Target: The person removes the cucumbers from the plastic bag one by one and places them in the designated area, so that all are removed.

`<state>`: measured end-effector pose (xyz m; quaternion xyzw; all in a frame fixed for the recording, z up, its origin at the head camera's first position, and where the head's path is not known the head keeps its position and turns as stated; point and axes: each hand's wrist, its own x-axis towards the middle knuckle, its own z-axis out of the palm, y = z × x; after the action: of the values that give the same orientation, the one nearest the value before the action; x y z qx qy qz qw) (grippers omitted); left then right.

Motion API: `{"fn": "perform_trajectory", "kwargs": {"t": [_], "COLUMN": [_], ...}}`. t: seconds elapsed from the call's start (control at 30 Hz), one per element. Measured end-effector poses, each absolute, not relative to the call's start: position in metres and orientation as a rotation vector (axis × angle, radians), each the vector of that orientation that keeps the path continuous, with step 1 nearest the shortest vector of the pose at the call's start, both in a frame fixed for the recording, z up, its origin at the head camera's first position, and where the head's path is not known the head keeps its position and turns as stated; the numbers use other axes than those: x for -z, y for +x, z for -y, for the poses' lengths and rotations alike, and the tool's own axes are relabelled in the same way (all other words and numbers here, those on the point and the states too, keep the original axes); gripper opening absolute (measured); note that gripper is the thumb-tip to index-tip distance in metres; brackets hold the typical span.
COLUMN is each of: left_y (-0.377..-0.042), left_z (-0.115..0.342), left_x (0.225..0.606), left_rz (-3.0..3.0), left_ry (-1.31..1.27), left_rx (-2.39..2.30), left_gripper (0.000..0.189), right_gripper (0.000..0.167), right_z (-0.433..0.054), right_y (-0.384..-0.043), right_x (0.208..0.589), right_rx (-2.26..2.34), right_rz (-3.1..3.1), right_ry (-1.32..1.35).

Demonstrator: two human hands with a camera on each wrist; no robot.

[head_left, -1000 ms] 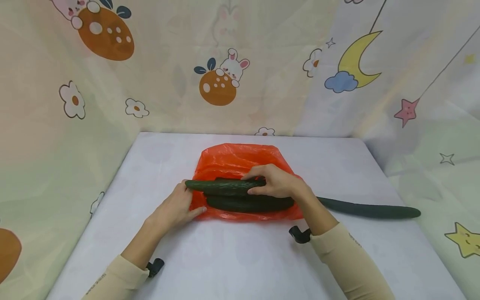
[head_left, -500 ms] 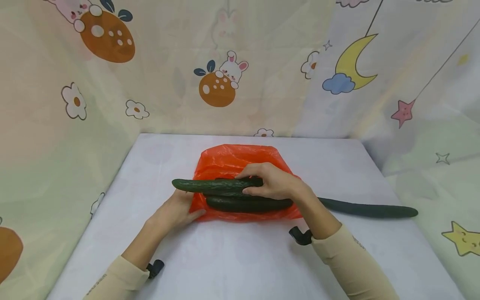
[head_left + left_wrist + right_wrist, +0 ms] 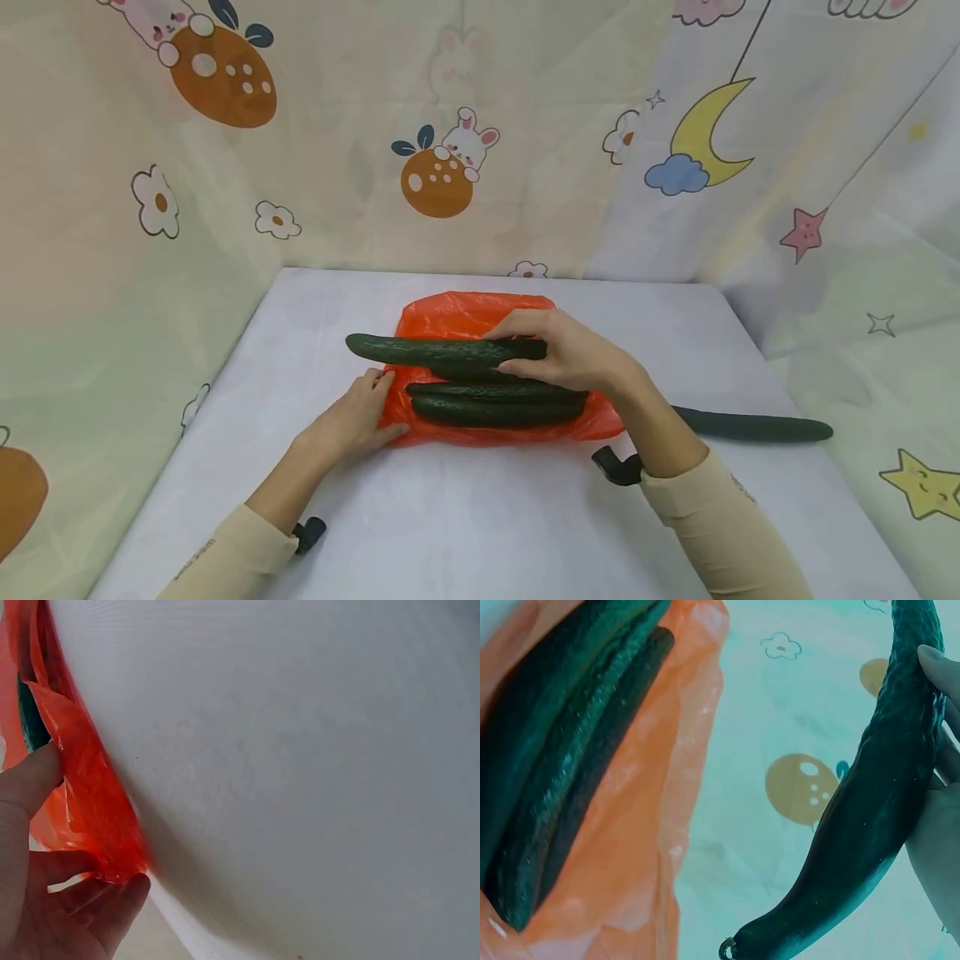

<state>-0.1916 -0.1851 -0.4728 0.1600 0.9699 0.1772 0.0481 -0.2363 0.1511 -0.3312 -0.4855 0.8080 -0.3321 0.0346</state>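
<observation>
My right hand point(image 3: 573, 350) grips a dark green cucumber point(image 3: 420, 350) near one end, holding it crosswise above a red plastic bag point(image 3: 453, 317). In the right wrist view the cucumber point(image 3: 870, 802) slants down from the fingers, its stem end hanging low and apart from the others. Three more cucumbers point(image 3: 498, 412) lie side by side on the spread bag. At the bag's left edge my left hand point(image 3: 352, 421) pinches the plastic; the left wrist view has the thumb at the bag's mouth and fingers on the outer side of the film point(image 3: 90, 802).
Another cucumber point(image 3: 757, 427) lies on the white table point(image 3: 465, 517) to the right, partly behind the right forearm. Patterned cloth walls point(image 3: 337, 125) stand at the back and both sides. Each wrist wears a small black camera point(image 3: 618, 467).
My right hand first shifts the held cucumber left, then lifts it up and away from the others, uncovering more of those on the bag. The left hand stays at the bag's edge.
</observation>
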Motion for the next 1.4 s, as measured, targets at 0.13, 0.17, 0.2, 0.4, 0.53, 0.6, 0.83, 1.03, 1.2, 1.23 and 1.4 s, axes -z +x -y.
{"fn": "perform_trajectory", "kwargs": {"t": [0.13, 0.17, 0.2, 0.4, 0.53, 0.6, 0.83, 1.03, 1.2, 1.23, 1.4], "left_y": [-0.192, -0.192, -0.192, -0.192, -0.192, -0.193, -0.194, -0.193, -0.189, -0.189, -0.186], "left_z": [0.184, 0.184, 0.183, 0.182, 0.181, 0.181, 0.182, 0.181, 0.177, 0.176, 0.165], "left_x": [0.472, 0.472, 0.472, 0.475, 0.477, 0.477, 0.476, 0.475, 0.474, 0.474, 0.475], "left_rz": [-2.904, -2.897, -2.892, -2.868, -2.868, -2.870, -2.859, -2.844, -2.822, -2.825, -2.843], "left_ry": [0.476, 0.479, 0.483, 0.523, 0.527, 0.522, 0.517, 0.482, 0.474, 0.475, 0.487], "left_rx": [-0.480, -0.469, -0.458, -0.400, -0.388, -0.392, -0.404, -0.433, -0.479, -0.477, -0.444], "left_gripper": [0.094, 0.095, 0.096, 0.098, 0.097, 0.097, 0.098, 0.099, 0.104, 0.105, 0.112], "right_gripper": [0.039, 0.039, 0.040, 0.042, 0.043, 0.043, 0.044, 0.042, 0.041, 0.041, 0.041], "right_z": [-0.161, -0.164, -0.167, -0.192, -0.214, -0.225, -0.266, -0.293, -0.307, -0.309, -0.317], "right_y": [-0.236, -0.237, -0.238, -0.244, -0.250, -0.254, -0.263, -0.267, -0.270, -0.271, -0.272], "right_x": [0.325, 0.323, 0.322, 0.320, 0.327, 0.333, 0.361, 0.379, 0.388, 0.390, 0.399], "right_rx": [1.047, 1.049, 1.048, 1.017, 1.016, 1.014, 1.013, 1.046, 1.025, 1.016, 0.980], "right_rz": [-2.521, -2.533, -2.546, -2.658, -2.715, -2.739, -2.853, -2.910, -2.952, -2.961, -2.979], "right_ry": [-1.473, -1.466, -1.458, -1.410, -1.335, -1.290, -1.120, -0.976, -0.842, -0.822, -0.790]}}
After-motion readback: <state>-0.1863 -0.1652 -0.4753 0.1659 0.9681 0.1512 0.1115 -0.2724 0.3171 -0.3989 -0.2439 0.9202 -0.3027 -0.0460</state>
